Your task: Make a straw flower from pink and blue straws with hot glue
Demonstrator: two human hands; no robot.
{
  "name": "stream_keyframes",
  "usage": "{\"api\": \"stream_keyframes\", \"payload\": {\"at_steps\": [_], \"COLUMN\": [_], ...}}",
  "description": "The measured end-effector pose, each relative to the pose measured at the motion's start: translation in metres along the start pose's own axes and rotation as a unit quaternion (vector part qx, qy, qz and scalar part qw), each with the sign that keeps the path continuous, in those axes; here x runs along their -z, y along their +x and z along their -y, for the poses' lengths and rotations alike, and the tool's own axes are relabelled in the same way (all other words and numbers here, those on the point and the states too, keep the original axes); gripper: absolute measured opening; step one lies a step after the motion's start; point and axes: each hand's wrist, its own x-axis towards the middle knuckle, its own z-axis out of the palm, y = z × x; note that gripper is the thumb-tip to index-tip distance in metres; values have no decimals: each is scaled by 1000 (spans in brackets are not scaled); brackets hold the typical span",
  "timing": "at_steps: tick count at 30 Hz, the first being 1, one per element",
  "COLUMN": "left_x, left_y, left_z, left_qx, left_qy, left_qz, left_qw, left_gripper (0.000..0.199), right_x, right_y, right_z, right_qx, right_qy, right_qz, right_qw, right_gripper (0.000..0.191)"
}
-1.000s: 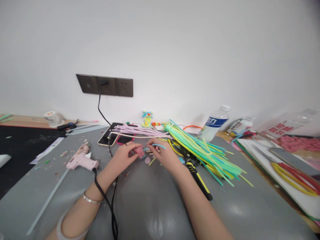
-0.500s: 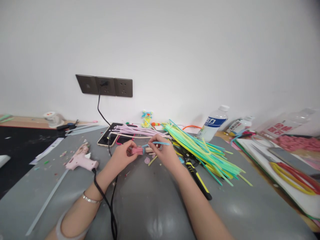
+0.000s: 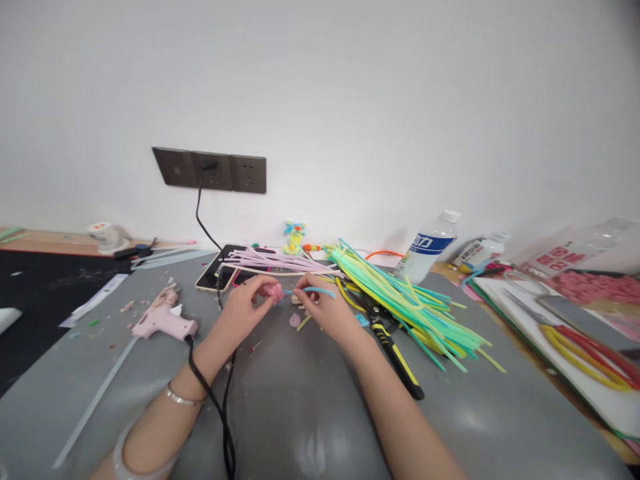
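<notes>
My left hand is closed on a small pink fuzzy piece, which looks made of bent pipe cleaners. Between finger and thumb, my right hand pinches a light blue pipe cleaner. Its one end reaches the pink piece, and the other sticks out over the back of my right hand. Whether the blue strand is wound right around the pink piece is hidden by my fingers. Just below the hands lies a small pale purple disc.
A pink glue gun with a black cord lies left. Pliers and a heap of green and yellow pipe cleaners lie right. Lilac pipe cleaners cross phones behind. A bottle and scissors are farther right.
The pink piece has turned in my left hand, so less of its length shows. My right hand has shifted slightly left and the blue strand now spans the gap between both hands.
</notes>
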Motion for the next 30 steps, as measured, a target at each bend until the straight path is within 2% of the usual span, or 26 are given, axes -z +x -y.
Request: {"api": "stream_keyframes", "payload": {"at_steps": [4, 7, 10, 18, 30], "left_x": [1, 0, -2, -3, -4], "left_y": [1, 2, 3, 3, 3], "left_z": [1, 1, 2, 1, -1], "left_qx": [-28, -15, -14, -13, -5], "left_qy": [3, -10, -24, -48, -57], "left_qz": [51, 63, 66, 72, 71], "left_qw": [998, 998, 997, 996, 996], "left_gripper": [16, 15, 13, 9, 11], "right_x": [-2, -3, -4, -3, -4], "right_y": [-2, -3, -3, -5, 0], "right_z": [2, 3, 2, -7, -20], "right_qx": [3, 21, 33, 34, 43], "right_qy": [30, 8, -17, -25, -48], "right_qz": [64, 102, 115, 117, 96], "right_qw": [998, 995, 993, 992, 993], "right_gripper": [6, 14, 20, 11, 29]}}
